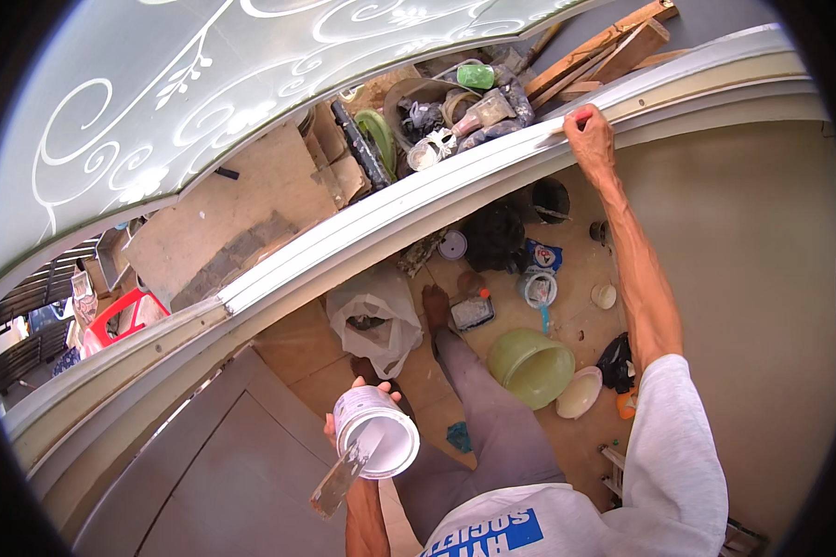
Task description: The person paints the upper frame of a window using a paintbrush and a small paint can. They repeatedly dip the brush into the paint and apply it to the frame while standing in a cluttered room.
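Note:
My left hand holds a paint can with white paint inside, tilted so its mouth faces the camera. A flat wooden stick, smeared with paint, leans out over the can's rim. Higher up, my right hand grips a small paintbrush, mostly hidden by the fingers. Its bristles rest on a moulded door or window frame. The frame's middle stretch is bright white, while cream colour shows toward both ends.
Below lie a green bucket, a paint tray, a white plastic bag and a black bag. Beyond the frame are wooden planks, cluttered containers and a red chair. A patterned glass panel spans the top left.

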{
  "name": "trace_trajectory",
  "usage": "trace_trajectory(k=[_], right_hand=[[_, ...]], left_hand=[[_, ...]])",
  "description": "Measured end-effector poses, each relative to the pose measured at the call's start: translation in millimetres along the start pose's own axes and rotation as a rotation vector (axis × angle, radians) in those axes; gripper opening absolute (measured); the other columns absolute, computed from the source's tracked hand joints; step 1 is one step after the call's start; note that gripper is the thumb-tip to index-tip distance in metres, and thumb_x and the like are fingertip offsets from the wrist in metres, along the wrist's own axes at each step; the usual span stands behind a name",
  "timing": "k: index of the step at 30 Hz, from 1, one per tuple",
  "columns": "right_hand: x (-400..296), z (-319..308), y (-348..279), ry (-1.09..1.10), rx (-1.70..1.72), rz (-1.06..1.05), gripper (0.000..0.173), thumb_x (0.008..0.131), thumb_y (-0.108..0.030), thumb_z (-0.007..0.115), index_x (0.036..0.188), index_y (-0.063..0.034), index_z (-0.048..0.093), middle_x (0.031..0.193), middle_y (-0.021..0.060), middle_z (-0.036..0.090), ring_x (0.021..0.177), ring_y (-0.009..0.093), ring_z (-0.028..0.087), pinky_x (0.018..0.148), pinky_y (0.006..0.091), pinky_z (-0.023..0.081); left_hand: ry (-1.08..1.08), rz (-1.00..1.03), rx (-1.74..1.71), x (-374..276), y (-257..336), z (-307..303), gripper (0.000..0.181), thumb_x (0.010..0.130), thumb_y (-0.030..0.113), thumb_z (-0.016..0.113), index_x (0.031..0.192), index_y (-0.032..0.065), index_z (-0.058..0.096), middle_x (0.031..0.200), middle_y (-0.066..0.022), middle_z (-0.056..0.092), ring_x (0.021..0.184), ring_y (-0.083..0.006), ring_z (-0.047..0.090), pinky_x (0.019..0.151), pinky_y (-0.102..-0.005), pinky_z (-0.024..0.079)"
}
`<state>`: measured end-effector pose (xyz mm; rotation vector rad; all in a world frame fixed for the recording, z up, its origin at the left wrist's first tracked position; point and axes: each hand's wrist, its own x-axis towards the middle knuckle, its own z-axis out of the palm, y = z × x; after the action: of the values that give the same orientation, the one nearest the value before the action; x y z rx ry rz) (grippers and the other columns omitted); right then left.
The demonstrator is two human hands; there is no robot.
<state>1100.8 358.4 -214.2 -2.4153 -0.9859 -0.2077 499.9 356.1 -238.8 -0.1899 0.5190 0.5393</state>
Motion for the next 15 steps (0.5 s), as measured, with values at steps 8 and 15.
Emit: trace_trajectory(k=[8,15], right_hand=[[-72,36,-98,-0.156,0.008,-0.364,0.008,0.092,-0.008,0.06,0.095,-0.0021,0.056,0.093,0.0168,0.057,0.081,0.037,0.064,0.071,0.0427,0.057],[-87,11,-156,-0.277,0.658,-0.121,0.013,0.091,-0.013,0.067,0.091,-0.0021,0.06,0.086,0.0141,0.063,0.077,0.028,0.067,0.07,0.0381,0.055]], left_hand=[[0.019,-0.043,0.05,3,-7,19,0.078,0.095,0.057,0.06,0.156,0.0141,0.039,0.147,-0.0301,0.045,0.131,-0.0469,0.048,0.1,-0.0625,0.052],[-0.033,-0.076,0.034,6,-15,50,0.078,0.093,0.057,0.064,0.155,0.0171,0.04,0.147,-0.0279,0.045,0.132,-0.0451,0.047,0.101,-0.061,0.051]])
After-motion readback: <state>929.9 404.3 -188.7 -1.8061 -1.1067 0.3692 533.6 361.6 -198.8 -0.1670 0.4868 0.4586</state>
